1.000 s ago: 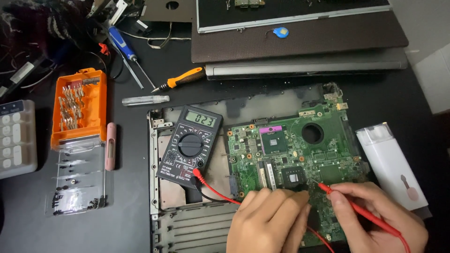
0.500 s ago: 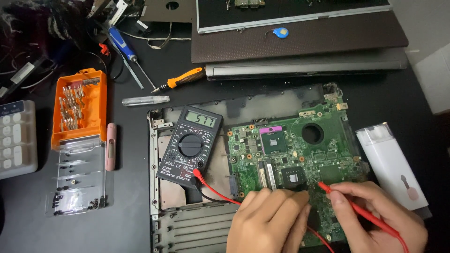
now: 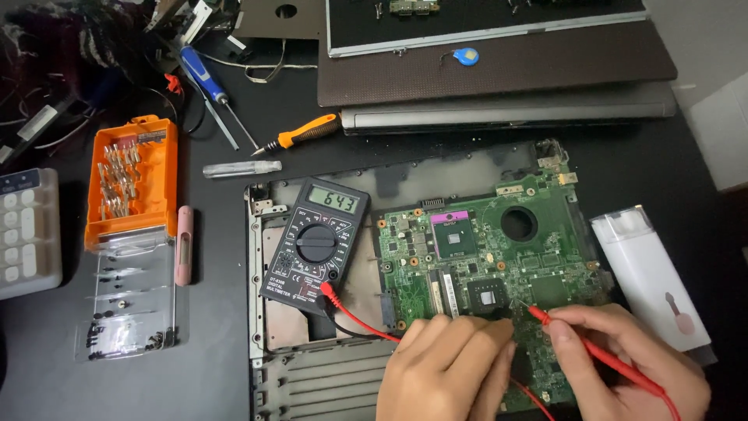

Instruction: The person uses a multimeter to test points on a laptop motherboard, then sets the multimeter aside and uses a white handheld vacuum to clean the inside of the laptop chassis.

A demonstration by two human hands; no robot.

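Note:
A green laptop motherboard [image 3: 499, 242] lies in an opened laptop base [image 3: 265, 312]. My right hand [image 3: 623, 366] grips a red multimeter probe [image 3: 592, 351], its tip touching the board beside a square chip [image 3: 487, 296]. My left hand [image 3: 448, 366] is closed with its fingertips pressed to the board just left of that chip; what it holds is hidden, presumably the other probe. A black digital multimeter [image 3: 315, 242] rests on the base at the left, its display lit, with a red lead [image 3: 358, 316] running toward my hands.
An orange screwdriver-bit case [image 3: 132, 179] with its clear lid sits left, a pink pen-like tool [image 3: 184, 243] beside it. An orange-handled screwdriver [image 3: 308, 132], a blue screwdriver [image 3: 204, 74], a white box [image 3: 650, 277] at right, a keypad [image 3: 27, 234] and stacked laptop parts [image 3: 499, 78] surround.
The reading on the multimeter display has changed. Both hands and probes stay in nearly the same place on the board.

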